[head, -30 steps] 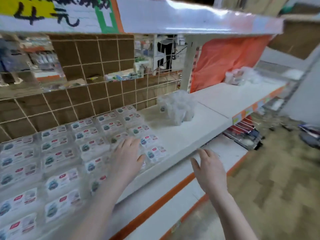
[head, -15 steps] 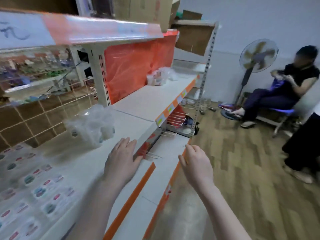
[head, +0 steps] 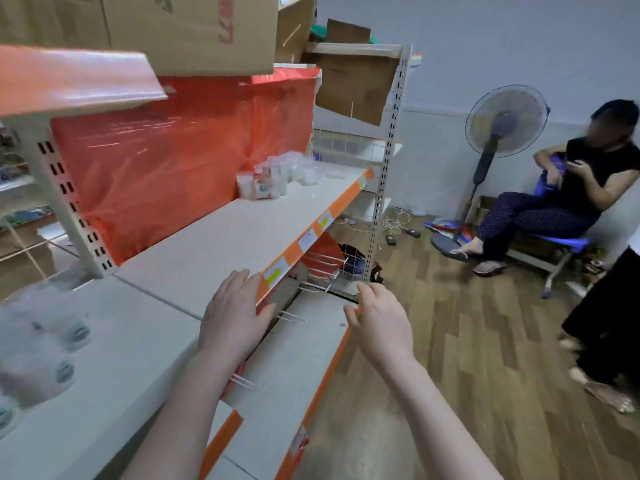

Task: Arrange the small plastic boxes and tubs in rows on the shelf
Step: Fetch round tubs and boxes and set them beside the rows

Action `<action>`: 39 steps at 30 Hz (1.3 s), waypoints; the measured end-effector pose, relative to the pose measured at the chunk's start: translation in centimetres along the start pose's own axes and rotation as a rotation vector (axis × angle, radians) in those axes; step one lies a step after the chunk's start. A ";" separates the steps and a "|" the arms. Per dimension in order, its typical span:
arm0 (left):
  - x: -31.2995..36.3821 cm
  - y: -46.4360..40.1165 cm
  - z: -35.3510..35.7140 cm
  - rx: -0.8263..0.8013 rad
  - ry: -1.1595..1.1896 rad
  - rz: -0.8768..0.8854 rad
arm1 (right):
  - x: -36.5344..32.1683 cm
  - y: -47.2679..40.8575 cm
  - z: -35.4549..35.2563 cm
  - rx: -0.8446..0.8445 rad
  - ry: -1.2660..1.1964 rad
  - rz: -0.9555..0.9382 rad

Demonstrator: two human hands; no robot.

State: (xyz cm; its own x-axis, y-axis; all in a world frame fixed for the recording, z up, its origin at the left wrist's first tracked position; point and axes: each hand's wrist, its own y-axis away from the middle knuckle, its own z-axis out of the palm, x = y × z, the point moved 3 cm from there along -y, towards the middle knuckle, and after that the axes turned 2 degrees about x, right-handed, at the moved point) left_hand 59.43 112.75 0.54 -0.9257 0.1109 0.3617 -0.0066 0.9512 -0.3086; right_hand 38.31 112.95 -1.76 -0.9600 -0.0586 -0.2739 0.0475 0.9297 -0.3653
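Note:
A pile of small plastic boxes and tubs in clear bags (head: pixel 277 176) lies far back on the white shelf (head: pixel 214 244), against the orange plastic sheet. A blurred clear bag of tubs (head: pixel 38 344) sits on the shelf at the left edge. My left hand (head: pixel 235 313) hovers over the shelf's front edge, fingers straight, holding nothing. Out over the lower shelf my right hand (head: pixel 379 323) hangs with relaxed fingers, also empty.
Metal hooks (head: pixel 320 271) stick out under the shelf edge. Cardboard boxes (head: pixel 194 29) sit on top. A standing fan (head: pixel 498 140), a seated person (head: pixel 568 192) and another person's legs (head: pixel 609 327) occupy the wooden floor to the right.
The view has swung right, away from the rows of labelled boxes toward the far end of the shelf. Both hands left the boxes and stay empty.

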 end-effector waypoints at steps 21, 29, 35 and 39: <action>0.8 -33.9 13.1 -0.015 0.010 -0.015 | 7.2 -34.0 11.6 0.015 -0.041 -0.024; 1.1 -41.8 16.7 0.004 -0.008 -0.046 | 9.4 -44.3 16.1 -0.045 -0.014 -0.056; 2.0 -47.0 20.9 0.049 -0.037 -0.164 | 12.9 -52.8 20.1 -0.094 -0.073 -0.161; 4.3 -51.1 24.0 0.105 -0.046 -0.271 | 15.9 -59.1 22.3 -0.143 -0.114 -0.255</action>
State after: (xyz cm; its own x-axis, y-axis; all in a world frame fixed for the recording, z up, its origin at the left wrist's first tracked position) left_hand 46.72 57.75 -3.25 -0.9012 -0.1583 0.4034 -0.2924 0.9092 -0.2965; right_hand 26.43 49.00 -4.36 -0.8985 -0.3294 -0.2900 -0.2382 0.9211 -0.3081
